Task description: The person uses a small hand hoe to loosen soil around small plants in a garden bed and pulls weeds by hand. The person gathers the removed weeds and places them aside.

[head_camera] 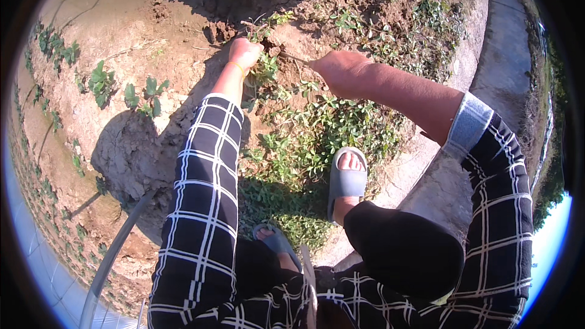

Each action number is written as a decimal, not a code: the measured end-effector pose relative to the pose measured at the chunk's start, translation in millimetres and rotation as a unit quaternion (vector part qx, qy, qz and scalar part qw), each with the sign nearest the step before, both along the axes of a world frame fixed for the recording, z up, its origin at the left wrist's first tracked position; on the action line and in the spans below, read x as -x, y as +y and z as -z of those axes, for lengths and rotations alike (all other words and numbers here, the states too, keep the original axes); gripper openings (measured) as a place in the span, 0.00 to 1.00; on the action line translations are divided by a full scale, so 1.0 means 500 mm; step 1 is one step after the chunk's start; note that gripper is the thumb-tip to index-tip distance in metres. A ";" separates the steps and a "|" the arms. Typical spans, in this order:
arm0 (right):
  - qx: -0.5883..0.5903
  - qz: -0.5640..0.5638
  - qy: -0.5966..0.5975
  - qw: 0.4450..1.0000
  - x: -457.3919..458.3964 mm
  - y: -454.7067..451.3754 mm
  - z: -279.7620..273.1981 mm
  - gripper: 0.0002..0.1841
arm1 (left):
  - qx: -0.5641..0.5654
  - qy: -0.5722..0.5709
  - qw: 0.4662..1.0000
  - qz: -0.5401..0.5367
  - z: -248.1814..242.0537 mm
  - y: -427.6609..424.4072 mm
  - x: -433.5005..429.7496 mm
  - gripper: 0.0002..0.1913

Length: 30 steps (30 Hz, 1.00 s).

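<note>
My left hand (246, 53), with a yellow band at the wrist, is closed around the stems of a leafy green plant (265, 67) at the upper middle of the view. To its right, my right hand (340, 73) grips a thin, dark tool (294, 57) that looks like a metal rod or blade. The tool points left, and its far end meets the soil beside the plant; its tip is hidden there. Loose brown clods (221, 32) lie just beyond my left hand.
Low green plants (311, 139) spread between my hands and my sandalled feet (349, 178). Larger-leafed plants (101, 83) grow in bare soil at left. A curved metal pipe (112, 256) rises at lower left. A concrete strip (500, 45) runs along the right.
</note>
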State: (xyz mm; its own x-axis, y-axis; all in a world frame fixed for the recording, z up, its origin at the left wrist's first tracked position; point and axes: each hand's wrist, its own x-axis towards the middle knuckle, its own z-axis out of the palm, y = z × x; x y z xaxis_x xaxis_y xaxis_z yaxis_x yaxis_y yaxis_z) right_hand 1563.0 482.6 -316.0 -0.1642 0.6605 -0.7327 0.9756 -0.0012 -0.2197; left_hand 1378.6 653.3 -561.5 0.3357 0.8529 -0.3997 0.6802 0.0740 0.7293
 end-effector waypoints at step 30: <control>-0.156 0.288 0.247 0.912 -0.083 -0.313 0.162 0.25 | 0.099 -0.031 0.994 -0.031 -0.022 -0.020 -0.024 0.17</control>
